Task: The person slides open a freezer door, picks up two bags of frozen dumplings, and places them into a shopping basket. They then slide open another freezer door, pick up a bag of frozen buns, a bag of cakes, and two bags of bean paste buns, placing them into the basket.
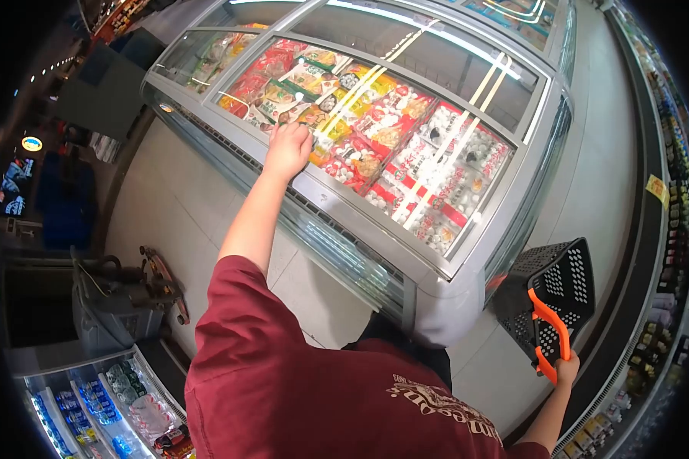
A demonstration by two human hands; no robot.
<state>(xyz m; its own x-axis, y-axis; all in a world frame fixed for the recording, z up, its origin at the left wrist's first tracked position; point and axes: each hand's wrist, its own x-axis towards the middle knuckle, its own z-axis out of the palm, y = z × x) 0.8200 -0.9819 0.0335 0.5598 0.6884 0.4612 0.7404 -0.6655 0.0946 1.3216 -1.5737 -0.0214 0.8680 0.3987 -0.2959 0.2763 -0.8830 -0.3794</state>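
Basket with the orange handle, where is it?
In the head view, the basket hangs at the lower right, held by its orange handle in the right hand, just beside the freezer corner.

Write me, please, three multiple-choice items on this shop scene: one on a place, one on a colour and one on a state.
1. Where is the left hand?
A. on the freezer's glass lid
B. inside the basket
C. on a shelf

2. What colour is the basket's handle?
A. blue
B. orange
C. white

3. How is the right hand?
A. open and empty
B. flat on the floor
C. closed round the handle

Answers:
1 A: the left hand lies on the glass lid, over the packets.
2 B: the handle is bright orange against the black mesh.
3 C: the right hand's fingers wrap the handle's end.
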